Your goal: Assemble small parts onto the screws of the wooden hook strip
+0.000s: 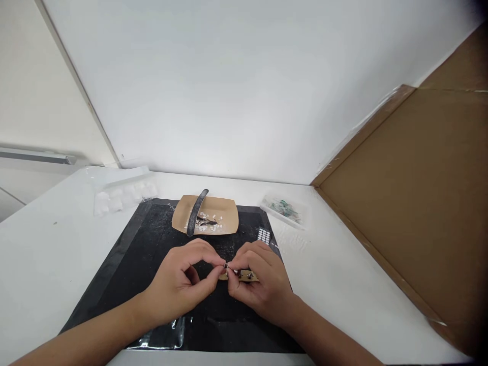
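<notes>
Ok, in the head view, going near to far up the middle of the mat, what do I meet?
Person's two hands pinching a small metal part → brown paper tray of white bits, curved dark strip lying across it → white wall.

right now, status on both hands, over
Left hand and right hand pinch one tiny metal piece over the black mat. Tan strip under right fingers. Nothing in the way.

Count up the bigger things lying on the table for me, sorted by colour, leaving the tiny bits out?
Black: 2, the mat and the curved strip
Brown: 2, the paper tray and the cardboard sheet
Clear plastic: 2, the bag of white pieces and the bag of green parts
Total: 6
</notes>
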Action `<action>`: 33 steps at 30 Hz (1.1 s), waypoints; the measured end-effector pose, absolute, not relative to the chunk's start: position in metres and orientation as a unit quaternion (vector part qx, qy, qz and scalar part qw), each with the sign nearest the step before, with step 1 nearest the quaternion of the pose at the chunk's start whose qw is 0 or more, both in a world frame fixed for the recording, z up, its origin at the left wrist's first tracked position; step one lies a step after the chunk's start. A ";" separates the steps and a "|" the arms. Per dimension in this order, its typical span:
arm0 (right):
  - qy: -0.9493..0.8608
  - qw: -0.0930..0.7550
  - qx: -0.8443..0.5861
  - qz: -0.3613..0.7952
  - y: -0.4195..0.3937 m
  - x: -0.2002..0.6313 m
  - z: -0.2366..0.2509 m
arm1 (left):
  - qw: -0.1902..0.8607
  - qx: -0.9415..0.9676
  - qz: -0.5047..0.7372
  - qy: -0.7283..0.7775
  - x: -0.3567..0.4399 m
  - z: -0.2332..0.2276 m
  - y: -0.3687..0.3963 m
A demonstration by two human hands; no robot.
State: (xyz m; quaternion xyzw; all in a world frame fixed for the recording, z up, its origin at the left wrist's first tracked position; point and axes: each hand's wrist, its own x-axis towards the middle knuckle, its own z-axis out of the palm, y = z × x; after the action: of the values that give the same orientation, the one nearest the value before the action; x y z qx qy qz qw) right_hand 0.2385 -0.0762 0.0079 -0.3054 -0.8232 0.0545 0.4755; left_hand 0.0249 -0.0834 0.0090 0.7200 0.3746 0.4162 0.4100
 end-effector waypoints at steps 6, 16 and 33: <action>-0.838 0.466 -0.284 0.004 -0.074 0.239 0.005 | 0.437 0.698 0.388 0.413 0.026 0.011 -0.084; -0.862 0.435 -0.260 -0.017 -0.075 0.241 0.003 | 0.414 0.701 0.392 0.427 0.028 0.012 -0.085; -0.865 0.439 -0.236 0.048 -0.074 0.237 0.003 | 0.440 0.690 0.404 0.408 0.028 0.009 -0.087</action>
State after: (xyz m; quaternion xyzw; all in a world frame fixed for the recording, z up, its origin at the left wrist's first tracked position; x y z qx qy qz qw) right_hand 0.2371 -0.0738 0.0032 -0.2362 -0.8655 0.0481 0.4391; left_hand 0.0284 -0.0868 0.0092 0.6904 0.4082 0.4036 0.4402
